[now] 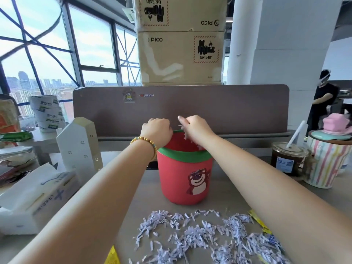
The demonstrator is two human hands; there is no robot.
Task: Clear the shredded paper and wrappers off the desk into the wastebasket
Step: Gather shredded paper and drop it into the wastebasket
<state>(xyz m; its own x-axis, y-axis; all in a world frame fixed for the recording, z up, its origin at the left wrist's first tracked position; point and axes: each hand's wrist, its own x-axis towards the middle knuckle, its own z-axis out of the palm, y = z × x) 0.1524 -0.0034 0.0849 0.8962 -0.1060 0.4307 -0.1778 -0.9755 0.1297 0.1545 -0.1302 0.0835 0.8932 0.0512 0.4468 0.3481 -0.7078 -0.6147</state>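
Desk surface (144,197) carried a red, green-rimmed wastebasket (185,180) mid-way back; lilac shredded paper (200,237) and yellow wrappers (112,256) lay along its near edge. Right hand (196,128) pinched shreds directly above the opening; left hand (157,130) gripped the rim.

Grey desk (144,189) carried red wastebasket (185,180), shredded paper (200,235), tissue box (36,199), white house model (80,143), iced drink cup (285,159), probably yellow wrappers (112,256).

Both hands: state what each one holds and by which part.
The right hand grips a small bunch of shredded paper above the wastebasket, strips hanging below the fist. The left hand holds the wastebasket by its green rim.
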